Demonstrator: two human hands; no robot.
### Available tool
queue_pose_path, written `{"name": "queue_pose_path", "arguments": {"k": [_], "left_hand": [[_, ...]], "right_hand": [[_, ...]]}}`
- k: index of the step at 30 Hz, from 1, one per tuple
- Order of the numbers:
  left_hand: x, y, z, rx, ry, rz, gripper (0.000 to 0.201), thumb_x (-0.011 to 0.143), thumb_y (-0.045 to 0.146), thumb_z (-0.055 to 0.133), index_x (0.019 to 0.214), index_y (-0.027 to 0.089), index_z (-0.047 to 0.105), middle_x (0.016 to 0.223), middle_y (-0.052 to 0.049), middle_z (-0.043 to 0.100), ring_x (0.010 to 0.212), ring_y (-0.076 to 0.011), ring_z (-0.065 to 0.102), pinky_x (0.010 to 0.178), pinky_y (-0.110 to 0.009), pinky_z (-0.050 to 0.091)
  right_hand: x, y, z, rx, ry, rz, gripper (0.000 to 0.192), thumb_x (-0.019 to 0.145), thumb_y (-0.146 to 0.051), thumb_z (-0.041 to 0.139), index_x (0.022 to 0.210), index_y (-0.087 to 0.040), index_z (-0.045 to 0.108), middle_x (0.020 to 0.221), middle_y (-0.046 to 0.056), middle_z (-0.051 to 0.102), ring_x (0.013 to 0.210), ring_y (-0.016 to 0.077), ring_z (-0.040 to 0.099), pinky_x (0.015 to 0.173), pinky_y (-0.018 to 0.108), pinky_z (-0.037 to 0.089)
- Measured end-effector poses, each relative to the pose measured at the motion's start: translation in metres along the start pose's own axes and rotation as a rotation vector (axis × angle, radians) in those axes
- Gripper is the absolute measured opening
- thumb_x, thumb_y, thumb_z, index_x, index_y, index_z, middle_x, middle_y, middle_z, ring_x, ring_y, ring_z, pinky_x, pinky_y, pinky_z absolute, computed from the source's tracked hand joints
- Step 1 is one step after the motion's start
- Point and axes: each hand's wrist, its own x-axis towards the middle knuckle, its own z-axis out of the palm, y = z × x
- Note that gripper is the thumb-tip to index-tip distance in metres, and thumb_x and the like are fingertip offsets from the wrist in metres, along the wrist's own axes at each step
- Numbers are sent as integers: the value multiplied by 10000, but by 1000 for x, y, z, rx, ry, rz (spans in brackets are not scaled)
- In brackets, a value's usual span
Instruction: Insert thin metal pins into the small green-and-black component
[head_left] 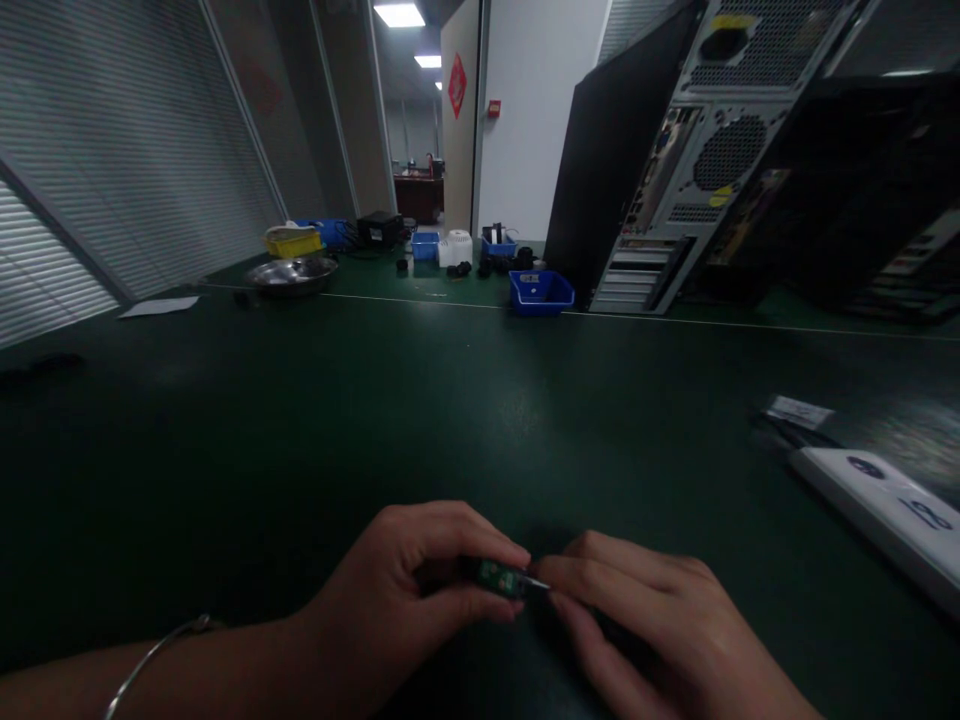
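Observation:
Low in the middle of the view, my left hand [420, 580] pinches a small green circuit board [496, 577] between thumb and index finger. Just to its right, my right hand [637, 610] is closed on a thin tool with a narrow metal tip [537, 583]. That tip meets the right end of the board. Most of the tool's body is hidden by my fingers, so its exact kind does not show. Both hands are just above the dark green tabletop.
On the right lies a white box [885, 500] beside clear plastic wrapping [915, 430]. Farther back stand a blue bin [541, 293], a black computer case [615, 130] and a metal bowl [292, 275]. A sheet of paper [159, 307] rests at the left.

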Motion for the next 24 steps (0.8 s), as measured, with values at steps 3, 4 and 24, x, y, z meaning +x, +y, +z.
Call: {"name": "queue_pose_path", "arguments": {"k": [3,4,24], "left_hand": [[-1,1,0,56,2,15,200,749,198,706,949,203,719,898,-48,705,822,-170,657,731,-249,514],[-1,1,0,91,2,34,201,757,200,698,956,206,717,901,-48,706,822,-168,656,735,-249,513],[0,0,4,-162,3,-92,201,703,161,741,900,197,736,862,-36,682,792,-167,659,739,-276,526]], "right_hand": [[-1,1,0,-52,-14,-11,222,902,-199,441,880,-198,662,666,25,628,586,119,617,516,175,481],[-1,1,0,-68,-17,-24,229,907,-203,433,868,-192,659,668,28,627,588,121,615,517,177,479],[0,-3,3,106,-41,63,203,862,-144,484,897,-220,669,691,16,628,589,117,610,521,173,492]]}}
